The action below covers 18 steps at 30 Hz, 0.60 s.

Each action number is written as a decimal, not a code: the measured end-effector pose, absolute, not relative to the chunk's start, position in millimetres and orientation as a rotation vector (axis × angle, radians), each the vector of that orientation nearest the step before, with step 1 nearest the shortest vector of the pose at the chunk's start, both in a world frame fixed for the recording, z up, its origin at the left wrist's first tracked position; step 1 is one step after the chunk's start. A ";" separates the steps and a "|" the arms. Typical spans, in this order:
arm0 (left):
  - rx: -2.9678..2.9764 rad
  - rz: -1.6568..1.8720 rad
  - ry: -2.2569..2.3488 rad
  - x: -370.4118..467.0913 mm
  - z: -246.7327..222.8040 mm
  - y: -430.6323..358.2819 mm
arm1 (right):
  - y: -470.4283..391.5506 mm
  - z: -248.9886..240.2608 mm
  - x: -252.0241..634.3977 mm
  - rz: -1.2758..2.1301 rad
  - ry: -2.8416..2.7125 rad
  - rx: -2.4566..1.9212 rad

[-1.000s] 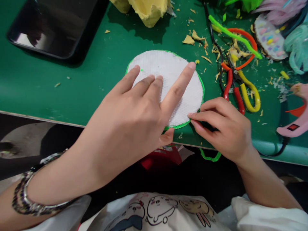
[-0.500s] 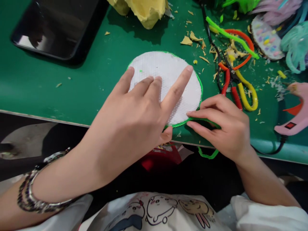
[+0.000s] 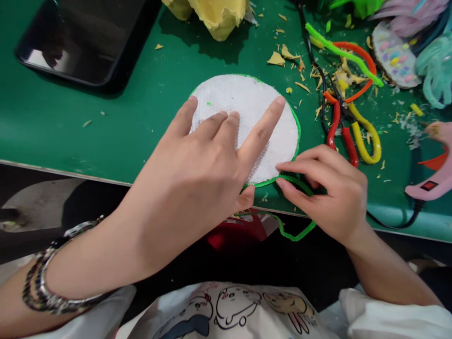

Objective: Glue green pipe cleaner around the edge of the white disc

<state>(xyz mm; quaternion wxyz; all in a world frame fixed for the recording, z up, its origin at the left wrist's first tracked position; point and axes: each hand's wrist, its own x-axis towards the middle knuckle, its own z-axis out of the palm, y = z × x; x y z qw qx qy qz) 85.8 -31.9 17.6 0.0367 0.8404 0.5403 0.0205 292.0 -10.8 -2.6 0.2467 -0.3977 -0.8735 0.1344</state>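
A white oval disc (image 3: 261,103) lies on the green table, with a green fuzzy strip (image 3: 299,125) running along its edge. My left hand (image 3: 208,160) rests flat on the disc, fingers spread, its thumb at the near edge. At the disc's lower right edge, my right hand (image 3: 325,183) pinches the green strip between thumb and forefinger. The strip's loose part (image 3: 294,238) loops through that hand and hangs below the table's front edge. Its far end is hard to make out.
A black phone (image 3: 88,42) lies at the back left, near a yellow carton piece (image 3: 222,16). To the right are red-handled pliers (image 3: 349,146), yellow-handled scissors (image 3: 376,146), a pink glue gun (image 3: 432,183), a sprinkled piece (image 3: 395,56), teal yarn (image 3: 438,70) and yellow scraps.
The loose green strip has swung left and forms a wider loop below the table edge. The view has shifted slightly; both hands keep their places on the disc.
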 end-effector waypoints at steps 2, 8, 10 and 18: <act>2.569 0.087 1.643 85.9 17.5 -31.7 | -9.3 -2.2 294.4 0.398 -2.420 -1.053; 2.580 0.043 1.696 87.1 14.7 -31.2 | -10.4 -2.5 296.5 0.452 -2.413 -1.135; 2.574 0.057 1.705 85.4 15.4 -31.7 | -11.3 -3.7 296.0 0.469 -2.368 -1.185; 2.549 0.257 1.537 79.5 13.0 -31.9 | -10.3 -6.2 294.2 0.479 -2.313 -1.223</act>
